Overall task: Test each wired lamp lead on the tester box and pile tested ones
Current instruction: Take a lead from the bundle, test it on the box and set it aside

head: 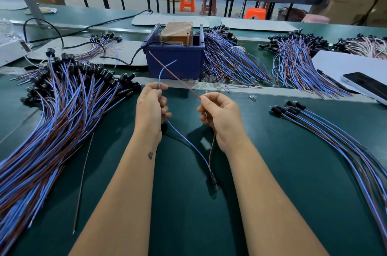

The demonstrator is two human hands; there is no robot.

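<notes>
I hold one lamp lead over the green table. My left hand [151,107] pinches its blue wire [184,140], and my right hand [219,115] pinches its brown wire [212,146]. Both free wire ends cross in front of the blue tester box [173,61], with two upright metal pins at its top. The lead's black lamp socket [213,180] hangs low between my forearms. A big pile of leads [62,113] lies at my left. A small pile of leads [326,130] lies at my right.
More lead bundles [230,61] lie behind the metal rail right of the box, with further ones [297,63] beyond. A phone [368,86] rests on a white board at the far right. A loose brown wire [82,182] lies by my left forearm. Small clear bulbs [205,83] sit near the box.
</notes>
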